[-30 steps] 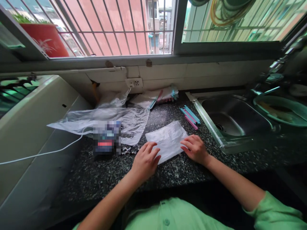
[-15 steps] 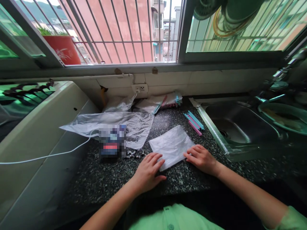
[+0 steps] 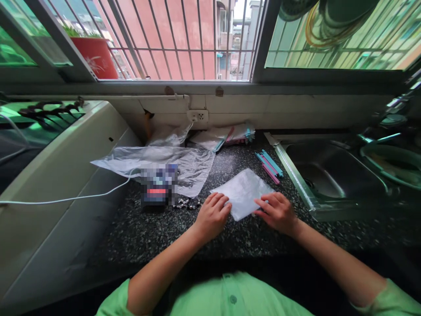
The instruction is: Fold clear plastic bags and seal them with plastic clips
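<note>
left hand (image 3: 213,215) curled at sheet's left edge, right hand (image 3: 278,213) bent over right corner; cannot tell if either pinches. plastic sheet (image 3: 245,191) flat on counter (image 3: 243,239), between fingers; looks light, limp, slippery, best pinched at side edges. sticks (image 3: 271,166) beyond.

The bench (image 3: 184,237) has a dark, white-speckled surface. Directly on it lie a flat translucent bag (image 3: 245,191), a group of blue and pink strips (image 3: 271,164), a large clear plastic sheet (image 3: 194,169), and, near the wall, packed bags with blue and pink edges (image 3: 241,133).
</note>
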Motion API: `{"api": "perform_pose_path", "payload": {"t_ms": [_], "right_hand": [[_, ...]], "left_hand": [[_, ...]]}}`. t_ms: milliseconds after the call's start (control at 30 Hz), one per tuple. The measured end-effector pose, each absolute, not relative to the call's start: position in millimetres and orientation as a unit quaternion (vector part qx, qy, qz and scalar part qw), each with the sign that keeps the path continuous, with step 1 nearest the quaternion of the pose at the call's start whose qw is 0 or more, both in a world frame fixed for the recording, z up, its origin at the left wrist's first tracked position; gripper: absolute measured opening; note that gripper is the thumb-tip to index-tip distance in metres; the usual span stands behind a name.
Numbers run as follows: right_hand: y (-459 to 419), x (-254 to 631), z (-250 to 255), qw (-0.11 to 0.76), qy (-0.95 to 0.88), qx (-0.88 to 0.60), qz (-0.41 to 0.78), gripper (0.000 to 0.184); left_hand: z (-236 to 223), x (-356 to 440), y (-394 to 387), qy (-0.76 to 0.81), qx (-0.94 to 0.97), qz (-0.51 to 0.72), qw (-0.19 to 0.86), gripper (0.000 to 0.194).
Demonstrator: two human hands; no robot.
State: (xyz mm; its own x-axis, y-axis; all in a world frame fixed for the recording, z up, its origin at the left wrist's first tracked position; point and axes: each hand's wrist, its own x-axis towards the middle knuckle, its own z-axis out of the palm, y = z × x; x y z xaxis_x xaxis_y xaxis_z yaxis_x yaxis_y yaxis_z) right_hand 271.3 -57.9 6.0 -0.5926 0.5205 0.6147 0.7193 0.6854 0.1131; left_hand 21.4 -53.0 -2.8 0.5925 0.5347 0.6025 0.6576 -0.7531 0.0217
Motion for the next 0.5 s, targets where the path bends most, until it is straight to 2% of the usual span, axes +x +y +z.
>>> {"api": "perform_pose_path", "payload": {"t_ms": [133, 267, 500], "right_hand": [[-58, 253, 9, 0.296, -0.876, -0.333, -0.186, 0.015], [-57, 242, 10, 0.322, -0.868, -0.33, -0.184, 0.019], [-56, 258, -2, 0.265, -0.887, -0.331, -0.183, 0.021]], "left_hand": [[5, 30, -53, -0.323, -0.892, -0.31, 0.07, 0.019], [1, 29, -52, -0.338, -0.891, -0.296, 0.063, 0.025], [-19, 9, -46, -0.285, -0.917, -0.271, 0.063, 0.022]]}}
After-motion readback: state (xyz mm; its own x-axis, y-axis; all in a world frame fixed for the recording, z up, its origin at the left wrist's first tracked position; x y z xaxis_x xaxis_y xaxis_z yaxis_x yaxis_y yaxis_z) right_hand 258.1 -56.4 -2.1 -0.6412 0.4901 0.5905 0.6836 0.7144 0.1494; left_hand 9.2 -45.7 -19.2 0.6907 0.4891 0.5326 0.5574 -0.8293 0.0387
